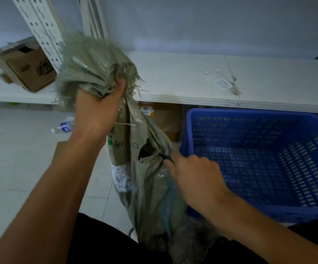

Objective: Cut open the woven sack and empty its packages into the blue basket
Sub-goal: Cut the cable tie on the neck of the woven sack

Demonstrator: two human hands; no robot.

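Observation:
A grey-green woven sack (150, 189) stands upright between my knees, its frayed tied top bunched and held high by my left hand (97, 109). My right hand (196, 176) grips a small dark cutter, its tip pushed into the sack's side where a ragged slit (146, 153) gapes. White-labelled packages (121, 178) show through the sack's left side. The blue slotted basket (257, 161) sits on the floor just right of the sack, with nothing visible inside.
A long white shelf board (192, 82) runs behind, with a brown cardboard box (30, 71) at its left and a small labelled bag (223, 82) at right. Brown cartons (165, 119) sit under it. A plastic bottle (63, 127) lies on the tiled floor at left.

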